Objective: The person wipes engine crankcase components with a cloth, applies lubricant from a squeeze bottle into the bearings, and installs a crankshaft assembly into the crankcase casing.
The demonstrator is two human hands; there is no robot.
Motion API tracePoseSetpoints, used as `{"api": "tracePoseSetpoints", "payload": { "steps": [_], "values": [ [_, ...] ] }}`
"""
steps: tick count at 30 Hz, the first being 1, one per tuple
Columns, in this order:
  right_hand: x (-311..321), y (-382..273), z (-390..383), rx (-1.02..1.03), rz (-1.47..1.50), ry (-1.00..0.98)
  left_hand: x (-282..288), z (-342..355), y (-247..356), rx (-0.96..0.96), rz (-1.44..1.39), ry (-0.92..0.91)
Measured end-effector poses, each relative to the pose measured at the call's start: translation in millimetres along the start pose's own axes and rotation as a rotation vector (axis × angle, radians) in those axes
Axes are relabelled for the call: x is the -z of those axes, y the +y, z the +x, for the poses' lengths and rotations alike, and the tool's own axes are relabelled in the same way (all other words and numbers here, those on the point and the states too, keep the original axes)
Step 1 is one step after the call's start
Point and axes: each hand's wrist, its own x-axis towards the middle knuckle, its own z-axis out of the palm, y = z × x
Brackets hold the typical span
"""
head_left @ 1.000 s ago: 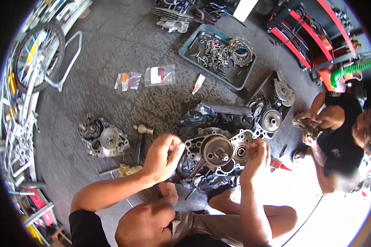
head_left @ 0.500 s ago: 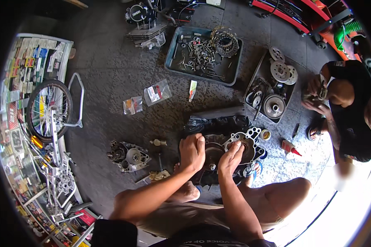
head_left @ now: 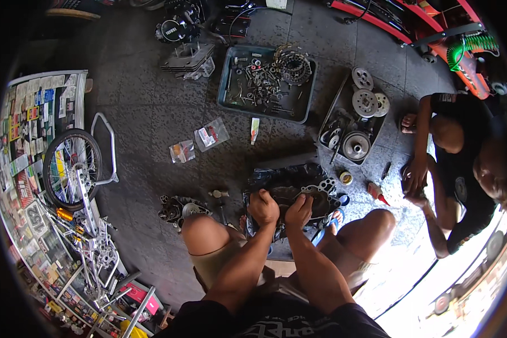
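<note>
An engine crankcase [head_left: 323, 205] with a holed rim lies between my feet, on black plastic sheeting [head_left: 270, 177]. My left hand [head_left: 263, 208] is curled closed over the case's middle. Close to its right, my right hand [head_left: 299, 210] is also closed, thumb on top, above the round opening. Whatever the fingers of either hand grip is hidden under them. Left of the crankcase sits another engine case part [head_left: 173, 210] with gears, partly behind my left knee. A small metal part [head_left: 218, 194] lies between the two.
Ahead stand a blue-grey tray [head_left: 224, 84] of bolts and clutch rings, and a metal tray [head_left: 325, 132] of gears. Parts bags [head_left: 211, 134], a tube [head_left: 254, 130], a round tin [head_left: 346, 178] and a red-capped bottle [head_left: 376, 191] lie around. A person [head_left: 462, 169] crouches at right.
My hands have drawn closer together over the crankcase. Both knees have come up, the left now covering part of the other case. The person at right has lowered their hands.
</note>
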Motion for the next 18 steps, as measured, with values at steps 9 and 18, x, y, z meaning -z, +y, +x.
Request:
{"api": "tracePoseSetpoints", "payload": {
  "steps": [9, 18],
  "values": [
    [1, 7, 4, 0.033, 0.024, -0.056, 5, -1, 8, -0.112, -0.141, 0.010],
    [8, 3, -5, -0.031, 0.001, -0.079, 3, -6, -10, -0.203, -0.271, 0.064]
  ]
}}
